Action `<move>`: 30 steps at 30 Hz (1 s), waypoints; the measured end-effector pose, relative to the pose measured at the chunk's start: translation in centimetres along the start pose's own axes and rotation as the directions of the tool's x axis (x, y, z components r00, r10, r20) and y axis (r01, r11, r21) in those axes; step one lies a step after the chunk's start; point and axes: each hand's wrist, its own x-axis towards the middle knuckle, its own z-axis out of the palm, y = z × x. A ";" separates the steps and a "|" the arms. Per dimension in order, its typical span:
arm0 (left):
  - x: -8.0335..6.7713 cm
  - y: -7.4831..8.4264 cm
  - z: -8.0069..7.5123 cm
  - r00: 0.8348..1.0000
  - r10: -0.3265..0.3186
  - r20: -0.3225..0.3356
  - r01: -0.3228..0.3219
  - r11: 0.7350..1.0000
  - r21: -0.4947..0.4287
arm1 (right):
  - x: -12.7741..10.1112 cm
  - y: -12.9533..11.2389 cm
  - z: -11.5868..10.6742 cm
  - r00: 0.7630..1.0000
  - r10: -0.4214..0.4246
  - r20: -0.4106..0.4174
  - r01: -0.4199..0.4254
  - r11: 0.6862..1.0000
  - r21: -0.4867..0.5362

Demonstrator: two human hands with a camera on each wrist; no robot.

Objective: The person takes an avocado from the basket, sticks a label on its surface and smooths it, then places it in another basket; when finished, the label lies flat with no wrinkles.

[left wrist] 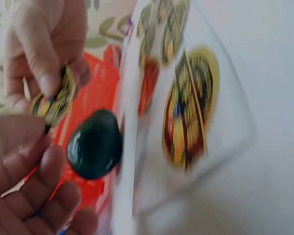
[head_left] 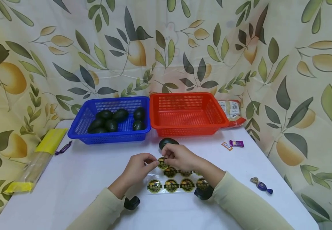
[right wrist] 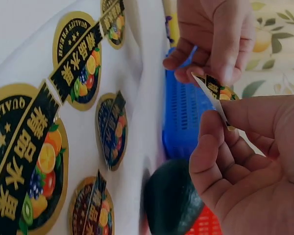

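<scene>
A round black and gold fruit sticker (head_left: 162, 163) is held up off the sheet between both hands. My left hand (head_left: 139, 166) pinches one edge of it, thumb against finger. The right hand (head_left: 184, 157) pinches the opposite side; in the right wrist view the sticker (right wrist: 216, 93) bends there and shows its pale back. Below the hands lies a clear sheet of stickers (head_left: 171, 185) in rows. A single dark green avocado (head_left: 168, 141) rests on the table just beyond the right hand, and shows in the left wrist view as a dark avocado (left wrist: 94, 144).
At the back left, a blue basket (head_left: 109, 138) contains several avocados. An empty red basket (head_left: 189, 131) adjoins it, with a red and white packet (head_left: 231, 111) beside. Wrapped candies (head_left: 236, 143) lie at right, another candy (head_left: 63, 148) and a yellow-ended clear package (head_left: 39, 159) at left.
</scene>
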 end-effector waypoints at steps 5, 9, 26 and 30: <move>0.9 0.9 0.7 0.998 -0.014 -0.058 0.011 0.999 -0.041 | -0.3 0.6 -0.6 0.997 0.026 -0.072 -0.021 0.998 0.066; 2.1 1.5 0.7 0.994 -0.022 -0.106 0.012 0.995 -0.095 | -0.4 1.5 -1.1 0.981 0.088 -0.175 -0.072 0.993 0.096; 8.0 2.4 1.5 0.973 -0.193 -0.125 0.189 0.981 -0.046 | 2.6 4.3 -1.7 0.911 0.247 -0.330 -0.292 0.952 -0.092; 8.5 2.3 1.9 0.971 -0.184 -0.153 0.190 0.982 0.021 | 3.0 4.4 -1.8 0.910 0.246 -0.334 -0.302 0.945 -0.125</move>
